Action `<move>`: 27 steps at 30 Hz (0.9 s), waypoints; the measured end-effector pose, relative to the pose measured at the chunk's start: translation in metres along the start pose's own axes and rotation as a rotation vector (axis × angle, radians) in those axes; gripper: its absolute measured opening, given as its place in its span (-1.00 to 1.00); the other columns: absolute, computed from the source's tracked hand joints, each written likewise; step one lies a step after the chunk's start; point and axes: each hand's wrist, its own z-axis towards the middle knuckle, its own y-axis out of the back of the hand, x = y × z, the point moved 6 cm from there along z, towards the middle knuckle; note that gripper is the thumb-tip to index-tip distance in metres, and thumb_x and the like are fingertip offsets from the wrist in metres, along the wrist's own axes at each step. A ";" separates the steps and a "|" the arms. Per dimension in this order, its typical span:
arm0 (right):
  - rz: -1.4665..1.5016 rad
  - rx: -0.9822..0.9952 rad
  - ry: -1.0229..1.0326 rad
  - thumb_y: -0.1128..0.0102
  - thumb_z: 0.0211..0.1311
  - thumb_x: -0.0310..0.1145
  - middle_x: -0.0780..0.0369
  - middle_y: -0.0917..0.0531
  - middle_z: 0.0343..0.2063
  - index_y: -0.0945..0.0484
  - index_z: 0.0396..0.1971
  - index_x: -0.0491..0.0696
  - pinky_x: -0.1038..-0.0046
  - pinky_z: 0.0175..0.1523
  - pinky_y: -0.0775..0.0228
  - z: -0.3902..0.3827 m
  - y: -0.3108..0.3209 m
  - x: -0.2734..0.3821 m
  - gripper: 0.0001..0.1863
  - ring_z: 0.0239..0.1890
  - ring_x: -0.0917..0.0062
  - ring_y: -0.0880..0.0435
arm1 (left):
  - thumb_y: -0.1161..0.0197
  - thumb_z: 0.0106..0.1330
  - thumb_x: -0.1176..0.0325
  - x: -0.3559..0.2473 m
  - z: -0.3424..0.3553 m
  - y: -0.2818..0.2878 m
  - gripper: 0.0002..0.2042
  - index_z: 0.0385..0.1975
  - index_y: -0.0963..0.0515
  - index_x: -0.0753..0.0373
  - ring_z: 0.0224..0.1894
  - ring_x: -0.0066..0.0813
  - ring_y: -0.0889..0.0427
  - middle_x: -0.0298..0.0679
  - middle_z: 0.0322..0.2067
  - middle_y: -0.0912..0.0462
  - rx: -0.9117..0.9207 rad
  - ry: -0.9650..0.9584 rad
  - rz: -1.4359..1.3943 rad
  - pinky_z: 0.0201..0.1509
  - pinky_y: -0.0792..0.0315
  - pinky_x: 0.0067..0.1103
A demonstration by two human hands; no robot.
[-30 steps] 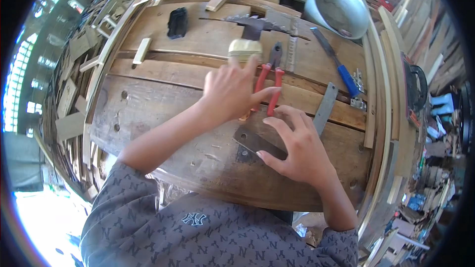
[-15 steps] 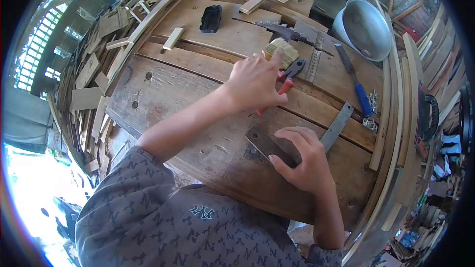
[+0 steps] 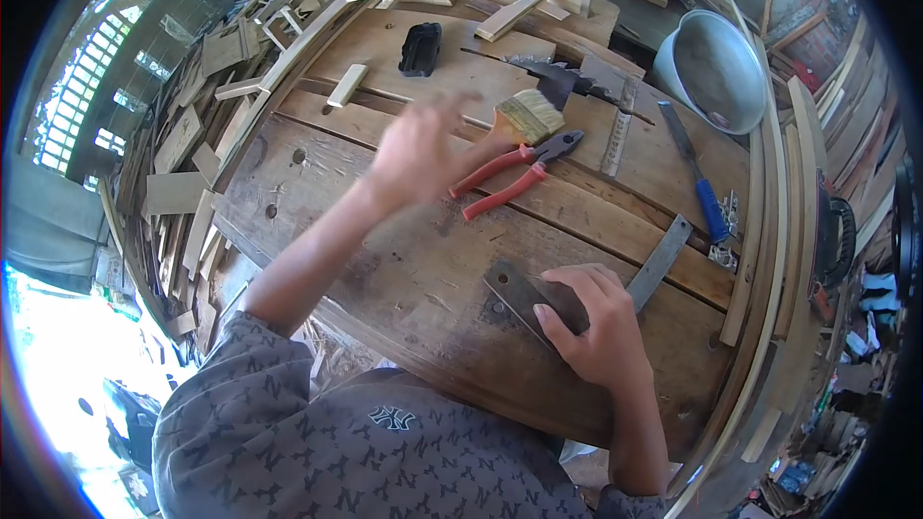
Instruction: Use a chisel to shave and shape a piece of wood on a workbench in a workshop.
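Observation:
My left hand (image 3: 413, 154) is smeared by motion above the bench. Its fingers look stretched out with nothing in them. Close by lies a paintbrush (image 3: 530, 118) with pale bristles; the hand partly covers the handle's end. Beside the brush rest pliers (image 3: 508, 185) with red handles, their jaws pointing away from me. My right hand (image 3: 601, 322) is over a metal square (image 3: 660, 261), thumb and fingers apart across its dark arm. The corner is hidden under the hand, so whether the two arms join cannot be seen.
On the wooden workbench (image 3: 385, 269) lie a blue-handled chisel (image 3: 697, 173), a black plastic tray (image 3: 420, 49), a small wood block (image 3: 347, 85) and a saw blade (image 3: 538, 65). A metal basin (image 3: 711, 67) stands at the far right. Scrap wood (image 3: 183, 163) is piled at the left.
My left hand has moved left, away from the brush and pliers, uncovering both. My right thumb has come slightly nearer the fingers over the square. The view has shifted a little.

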 end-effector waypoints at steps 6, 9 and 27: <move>0.010 0.024 -0.024 -0.38 0.20 -0.26 0.07 -0.73 -0.13 -0.66 -0.08 -0.11 0.16 0.22 -0.43 0.005 -0.002 0.003 -0.66 0.03 0.11 -0.65 | -0.31 0.24 -0.37 0.123 0.073 0.027 -0.12 0.32 -0.40 0.27 0.19 0.08 -0.62 0.18 0.12 -0.60 -0.338 0.244 0.264 0.28 -0.52 -0.20; 0.009 0.018 -0.036 -0.38 0.20 -0.26 0.08 -0.74 -0.14 -0.67 -0.08 -0.10 0.16 0.22 -0.44 0.004 -0.001 0.001 -0.66 0.02 0.11 -0.66 | -0.41 0.15 -0.31 0.131 0.088 0.021 -0.09 0.34 -0.41 0.29 0.19 0.05 -0.63 0.16 0.09 -0.66 -0.220 0.301 0.194 0.28 -0.52 -0.24; 0.009 0.019 -0.071 -0.38 0.21 -0.30 0.03 -0.73 -0.16 -0.66 -0.09 -0.12 0.14 0.16 -0.47 0.006 -0.002 -0.002 -0.68 -0.02 0.05 -0.65 | -0.46 0.06 0.26 0.248 0.109 0.065 -0.45 0.14 -0.63 0.20 -0.01 0.12 -0.70 0.20 -0.14 -0.68 -0.320 0.163 0.390 0.13 -0.60 -0.18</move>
